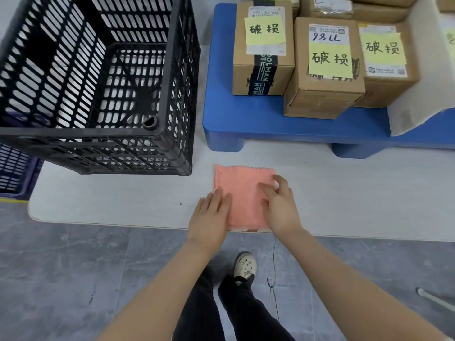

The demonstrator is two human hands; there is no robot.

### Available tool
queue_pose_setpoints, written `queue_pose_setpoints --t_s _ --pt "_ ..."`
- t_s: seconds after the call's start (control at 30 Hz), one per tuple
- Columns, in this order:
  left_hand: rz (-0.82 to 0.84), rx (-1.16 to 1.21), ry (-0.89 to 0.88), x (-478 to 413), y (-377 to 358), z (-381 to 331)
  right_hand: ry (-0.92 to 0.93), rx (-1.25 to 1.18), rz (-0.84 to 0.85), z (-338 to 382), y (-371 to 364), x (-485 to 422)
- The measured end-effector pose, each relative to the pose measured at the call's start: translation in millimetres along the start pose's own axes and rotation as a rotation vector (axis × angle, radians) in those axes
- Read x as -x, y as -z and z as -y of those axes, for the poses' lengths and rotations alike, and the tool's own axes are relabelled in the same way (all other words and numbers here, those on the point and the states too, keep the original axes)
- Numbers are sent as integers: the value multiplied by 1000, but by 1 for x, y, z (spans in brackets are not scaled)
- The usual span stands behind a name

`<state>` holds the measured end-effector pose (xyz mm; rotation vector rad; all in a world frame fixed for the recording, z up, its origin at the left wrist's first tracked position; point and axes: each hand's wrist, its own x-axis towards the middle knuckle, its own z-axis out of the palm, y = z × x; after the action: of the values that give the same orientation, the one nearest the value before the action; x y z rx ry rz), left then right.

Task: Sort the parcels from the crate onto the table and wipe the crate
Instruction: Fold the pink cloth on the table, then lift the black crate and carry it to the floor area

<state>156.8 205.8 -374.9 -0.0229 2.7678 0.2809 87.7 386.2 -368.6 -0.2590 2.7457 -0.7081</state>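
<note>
The pink cloth [245, 195] lies flat at the near edge of the table [118, 198]. The left hand [211, 217] rests flat on its left edge, fingers straight. The right hand [280, 207] presses its right side with loosely bent fingers. The black crate [172, 94] stands behind to the left, and the parcels [325, 70] sit on a blue platform [246, 119].

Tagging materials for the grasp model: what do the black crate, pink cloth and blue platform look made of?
Black crate: likely moulded plastic, matte; slotted lattice walls, moulded corner socket.
Pink cloth: soft textile, maybe microfibre; fuzzy surface, uneven far edge.
Blue platform: plastic, smooth with slight sheen; rounded moulded corners and feet.
</note>
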Motion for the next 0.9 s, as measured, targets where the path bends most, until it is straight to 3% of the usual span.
queue_pose_setpoints --t_s 0.33,0.53,0.6,0.77,0.83,0.9 --pt "60 73 45 -43 20 9 -140 38 54 15 7 -39" --pt "231 142 51 -20 51 0 -157 119 83 29 22 -24" --pt "97 204 -25 -12 91 -8 -43 113 -45 52 40 -21" --pt "-530 291 -164 17 220 5 317 -205 -391 157 112 -45" --pt "-762 298 -151 24 271 33 373 -299 -445 206 141 -67" --pt "-890 255 -75 25 313 72 383 -340 -414 245 158 -87"
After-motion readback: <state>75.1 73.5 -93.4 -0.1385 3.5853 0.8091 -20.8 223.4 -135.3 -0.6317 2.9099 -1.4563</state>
